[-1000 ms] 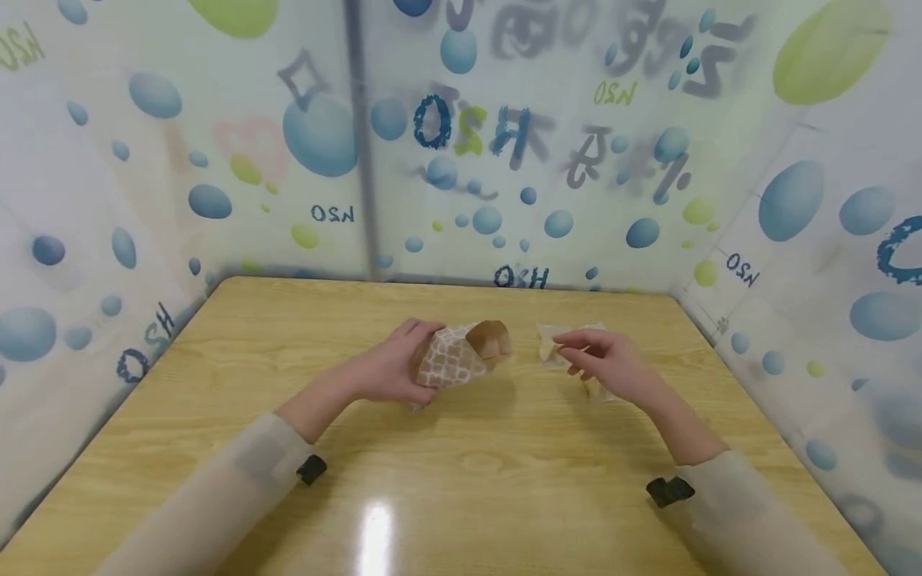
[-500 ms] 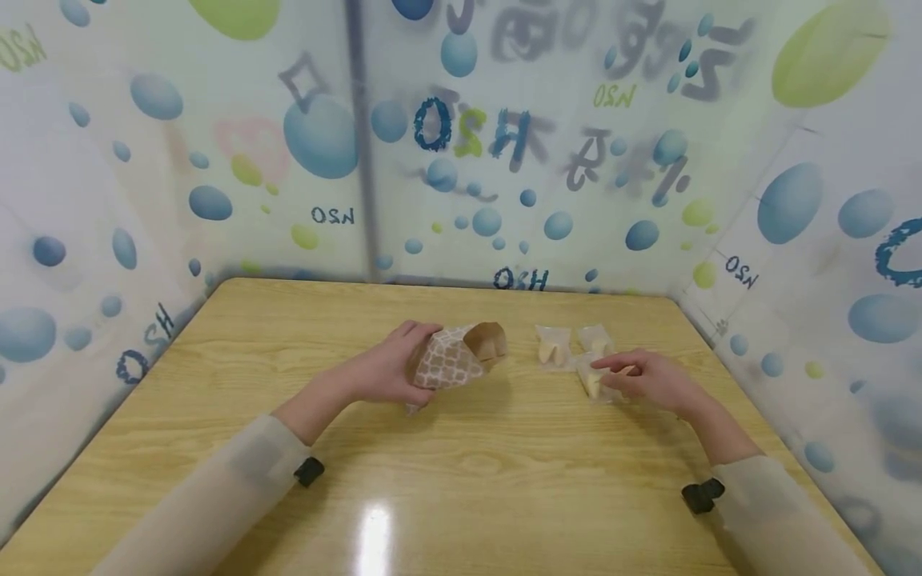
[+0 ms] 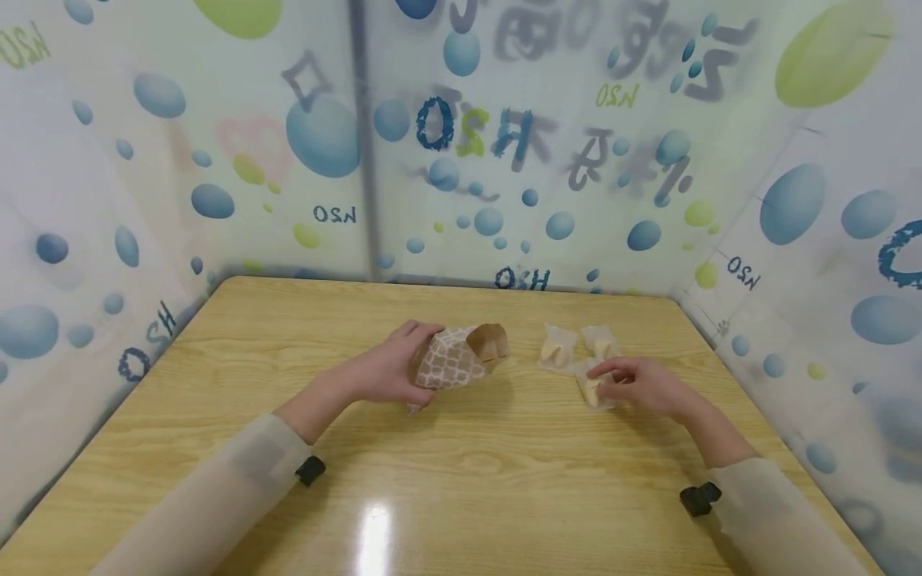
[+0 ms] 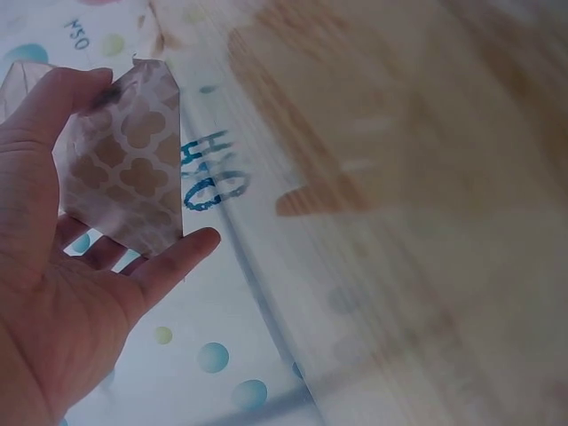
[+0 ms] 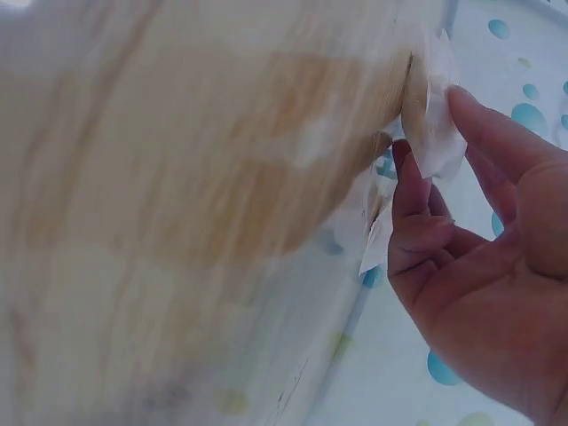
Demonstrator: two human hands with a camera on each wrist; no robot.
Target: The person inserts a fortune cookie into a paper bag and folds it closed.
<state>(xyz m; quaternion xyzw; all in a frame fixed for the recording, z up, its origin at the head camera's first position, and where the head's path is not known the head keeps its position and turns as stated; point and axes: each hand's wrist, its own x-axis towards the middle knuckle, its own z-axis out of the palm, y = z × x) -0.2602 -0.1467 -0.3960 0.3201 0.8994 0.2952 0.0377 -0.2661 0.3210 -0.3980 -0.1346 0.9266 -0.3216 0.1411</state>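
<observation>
My left hand (image 3: 392, 368) grips a brown paper bag (image 3: 452, 358) with a white lattice pattern. The bag lies tilted, and its open mouth faces right. In the left wrist view, thumb and fingers (image 4: 173, 266) stand on either side of the patterned bag (image 4: 133, 169). My right hand (image 3: 644, 388) pinches a clear-wrapped fortune cookie (image 3: 589, 390), partly hidden by the fingers. In the right wrist view, that wrapper (image 5: 437, 124) shows between thumb and fingers. Two more wrapped cookies lie just beyond, one at left (image 3: 557, 350) and one at right (image 3: 599, 340).
The wooden table (image 3: 461, 480) reaches back to a wall covering (image 3: 461, 200) printed with blue and green dots. Similar printed sides rise at left and right. Each sleeve has a small black piece, seen on the left cuff (image 3: 310, 470).
My right hand has gone from the left cookie to the front one, moving right and nearer. The two nearer packets have shifted slightly in the last half second. My left hand keeps holding the bag.
</observation>
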